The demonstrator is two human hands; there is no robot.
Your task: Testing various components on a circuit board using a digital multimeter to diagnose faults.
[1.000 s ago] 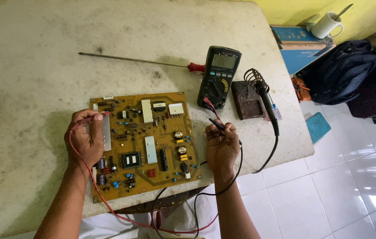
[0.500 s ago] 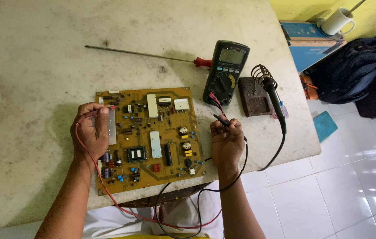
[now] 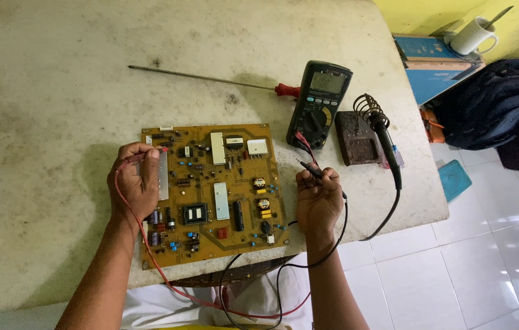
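Left hand (image 3: 134,183) pinches the red test probe (image 3: 146,156), tip at the upper left edge of the yellow-brown populated circuit board (image 3: 216,189), which lies flat near the front edge of the stained pale desk (image 3: 57,91). Right hand (image 3: 319,198) grips the black test probe (image 3: 308,170) just off the board's right edge, not yet on a contact. Judgement: probing half set; the dark handheld multimeter (image 3: 319,104) lies just beyond the board, display unreadable.
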